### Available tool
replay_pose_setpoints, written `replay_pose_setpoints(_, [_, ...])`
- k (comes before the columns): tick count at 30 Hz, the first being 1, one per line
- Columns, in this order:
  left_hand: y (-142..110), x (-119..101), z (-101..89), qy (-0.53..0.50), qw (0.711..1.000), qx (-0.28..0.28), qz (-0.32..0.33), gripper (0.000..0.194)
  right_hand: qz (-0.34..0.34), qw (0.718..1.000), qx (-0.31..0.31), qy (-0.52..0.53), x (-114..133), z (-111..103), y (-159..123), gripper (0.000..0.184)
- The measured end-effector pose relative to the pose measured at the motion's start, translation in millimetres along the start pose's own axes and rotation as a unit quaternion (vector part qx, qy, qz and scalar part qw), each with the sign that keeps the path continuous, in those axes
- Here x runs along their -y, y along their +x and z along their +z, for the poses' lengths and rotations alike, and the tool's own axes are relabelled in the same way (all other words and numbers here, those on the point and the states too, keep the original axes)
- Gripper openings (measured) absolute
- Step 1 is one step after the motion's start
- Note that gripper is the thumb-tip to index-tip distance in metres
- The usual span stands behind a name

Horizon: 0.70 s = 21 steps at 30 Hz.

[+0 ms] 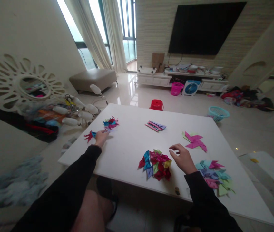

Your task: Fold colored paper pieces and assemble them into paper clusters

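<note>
My left hand (101,137) reaches to the far left of the white table (127,145), fingers closed on a small folded paper piece right next to a red and blue folded piece (89,135) and a cluster of folded pieces (110,122). My right hand (182,157) hovers with fingers loosely curled and apart, holding nothing, just right of a pile of folded coloured papers (156,163). A pink paper pinwheel (195,141) lies beyond it. Another heap of folded papers (213,176) sits by my right forearm.
A small stack of paper strips (155,126) lies at the table's middle back. On the floor stand a red bucket (156,104), a pink bucket (176,88) and a teal basket (218,113). Clutter lies on the left floor; a TV hangs on the far wall.
</note>
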<state>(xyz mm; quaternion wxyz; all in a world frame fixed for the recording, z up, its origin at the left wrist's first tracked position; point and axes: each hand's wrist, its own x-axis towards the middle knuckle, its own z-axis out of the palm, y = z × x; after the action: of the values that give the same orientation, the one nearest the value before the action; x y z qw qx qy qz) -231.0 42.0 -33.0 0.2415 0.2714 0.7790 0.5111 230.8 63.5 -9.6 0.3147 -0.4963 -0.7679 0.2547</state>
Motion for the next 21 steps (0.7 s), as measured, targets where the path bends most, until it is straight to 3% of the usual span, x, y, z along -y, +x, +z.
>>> replay_pose_setpoints(4, [-64.2, -21.5, 26.7, -0.023, 0.998, 0.048, 0.038, 0.017, 0.042, 0.995, -0.027, 0.084, 9.8, -2.5, -0.5, 0.019])
replay_pose_setpoints(7, [-129.1, -37.1, 60.3, -0.074, 0.978, 0.169, 0.095, 0.022, 0.061, 0.991, 0.004, 0.117, 15.5, -1.2, -4.8, 0.021])
replay_pose_setpoints(11, [-197.6, -45.7, 102.6, -0.123, 0.941, 0.297, 0.107, 0.021, 0.07, 0.989, 0.022, 0.126, 17.1, 0.9, -14.2, 0.024])
replay_pose_setpoints(15, [-223.2, -44.2, 128.8, -0.136, 0.923, 0.34, 0.116, 0.016, 0.064, 0.988, 0.017, 0.14, 16.0, -1.9, -24.6, 0.025])
replay_pose_setpoints(21, [-226.8, -57.0, 134.9, -0.135, 0.895, 0.394, 0.162, 0.012, 0.034, 0.987, 0.022, 0.158, 19.0, -11.6, -30.7, 0.021])
